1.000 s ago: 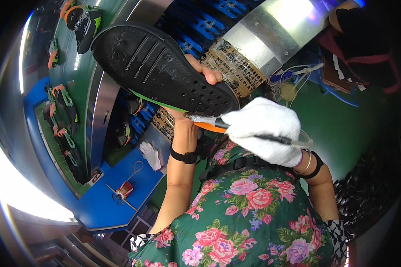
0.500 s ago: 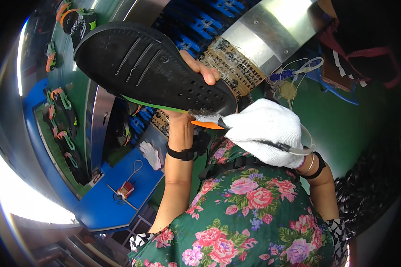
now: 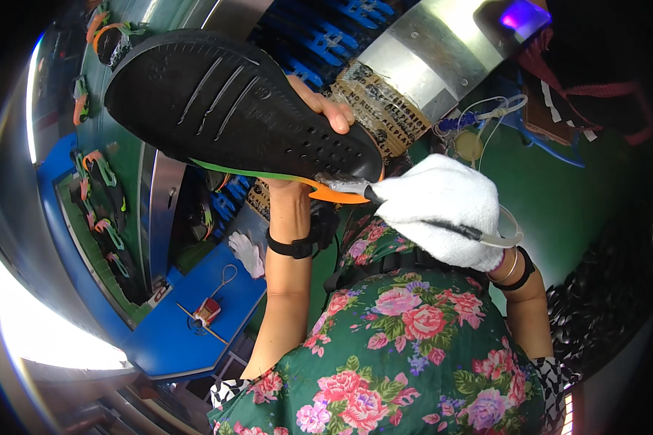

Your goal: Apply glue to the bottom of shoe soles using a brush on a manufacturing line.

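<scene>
A black sandal (image 3: pixel 232 109) with a green and orange edge is gripped in my left hand (image 3: pixel 328 110), its grooved, holed face turned toward me. The fingers wrap over its far side; the palm is hidden behind it. My right hand (image 3: pixel 442 210), in a white knitted glove, is closed around a brush (image 3: pixel 350 186). A clear tube (image 3: pixel 514 230) loops out of the glove on the wrist side. The bristles touch the sandal's near edge close to its right end, by the orange part. Wet shine shows at that spot.
On the left, a green conveyor belt (image 3: pixel 134 206) carries several strapped sandals (image 3: pixel 107 170). A blue shelf (image 3: pixel 174 330) holds a white glove (image 3: pixel 247 254) and a small red object with sticks (image 3: pixel 207 312). A metal housing (image 3: pixel 413 58) and taped cardboard (image 3: pixel 381 109) lie beyond my hands.
The sandal has shifted slightly left. My gloved hand has moved a little right, and the brush tip has slid slightly right and up along the edge. A purple glow now shows on the metal housing.
</scene>
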`<state>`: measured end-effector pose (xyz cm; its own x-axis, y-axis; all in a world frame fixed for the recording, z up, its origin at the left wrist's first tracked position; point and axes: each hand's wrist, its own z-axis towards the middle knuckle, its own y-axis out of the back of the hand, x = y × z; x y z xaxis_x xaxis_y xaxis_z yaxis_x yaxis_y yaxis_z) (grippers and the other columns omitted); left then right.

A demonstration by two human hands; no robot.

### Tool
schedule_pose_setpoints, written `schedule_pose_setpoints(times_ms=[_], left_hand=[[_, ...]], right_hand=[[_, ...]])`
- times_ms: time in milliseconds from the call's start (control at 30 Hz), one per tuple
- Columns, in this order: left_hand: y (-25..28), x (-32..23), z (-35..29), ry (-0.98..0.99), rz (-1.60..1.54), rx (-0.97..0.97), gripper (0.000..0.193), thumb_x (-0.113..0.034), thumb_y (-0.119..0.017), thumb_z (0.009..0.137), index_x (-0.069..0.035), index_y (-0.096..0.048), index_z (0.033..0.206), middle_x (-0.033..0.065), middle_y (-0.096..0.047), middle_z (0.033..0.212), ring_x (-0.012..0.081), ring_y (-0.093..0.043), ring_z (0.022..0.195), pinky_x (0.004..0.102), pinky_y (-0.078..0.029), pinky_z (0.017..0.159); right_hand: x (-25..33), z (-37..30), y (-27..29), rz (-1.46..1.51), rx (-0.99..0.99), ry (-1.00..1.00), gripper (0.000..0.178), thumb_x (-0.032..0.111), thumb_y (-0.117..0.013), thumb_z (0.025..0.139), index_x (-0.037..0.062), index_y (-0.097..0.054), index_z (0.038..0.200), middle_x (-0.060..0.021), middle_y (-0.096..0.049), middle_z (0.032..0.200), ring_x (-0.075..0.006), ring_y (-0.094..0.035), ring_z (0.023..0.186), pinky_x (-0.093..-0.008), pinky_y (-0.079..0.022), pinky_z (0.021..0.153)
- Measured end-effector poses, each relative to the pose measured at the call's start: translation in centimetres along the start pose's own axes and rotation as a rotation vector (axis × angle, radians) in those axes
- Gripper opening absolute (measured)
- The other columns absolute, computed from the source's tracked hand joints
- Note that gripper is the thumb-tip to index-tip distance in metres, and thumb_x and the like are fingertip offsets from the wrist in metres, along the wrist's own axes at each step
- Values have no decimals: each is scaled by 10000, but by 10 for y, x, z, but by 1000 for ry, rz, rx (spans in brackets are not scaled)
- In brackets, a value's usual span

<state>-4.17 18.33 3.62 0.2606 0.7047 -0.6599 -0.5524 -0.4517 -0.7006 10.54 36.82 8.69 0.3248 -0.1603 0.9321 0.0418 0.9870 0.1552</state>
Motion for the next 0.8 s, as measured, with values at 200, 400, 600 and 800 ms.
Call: schedule_pose_setpoints(times_ms=[200, 400, 600, 800], left_hand=[[2, 0, 10, 72, 96, 61, 441, -421, -629, 960, 17, -585, 932, 173, -618, 821, 333, -677, 800, 490, -522, 764], [-9, -4, 13, 39, 203, 30, 416, -403, -624, 960, 7, -585, 908, 180, -622, 801, 330, -677, 778, 452, -539, 757], [-6, 0, 13, 0, 188, 30, 407, -394, -591, 976, 6, -587, 901, 193, -632, 799, 329, -684, 788, 456, -545, 767], [-9, 2, 19, 54, 152, 60, 481, -477, -558, 977, 0, -588, 927, 176, -619, 807, 327, -682, 804, 470, -537, 799]], right_hand=[[2, 1, 7, 20, -22, -59, 209, 34, -808, 735, 67, -779, 939, -86, -764, 966, -243, -693, 790, -347, -549, 707], [7, 3, 8, 86, 20, -94, 217, -12, -803, 669, 42, -779, 878, -118, -767, 976, -258, -703, 818, -350, -558, 720], [4, -1, 4, -88, 13, 70, 218, 34, -814, 719, 107, -782, 922, -71, -762, 964, -233, -684, 744, -337, -539, 647], [6, -4, 4, -173, 7, 133, 268, 56, -809, 722, 134, -775, 976, -54, -755, 993, -233, -685, 765, -336, -544, 647]])
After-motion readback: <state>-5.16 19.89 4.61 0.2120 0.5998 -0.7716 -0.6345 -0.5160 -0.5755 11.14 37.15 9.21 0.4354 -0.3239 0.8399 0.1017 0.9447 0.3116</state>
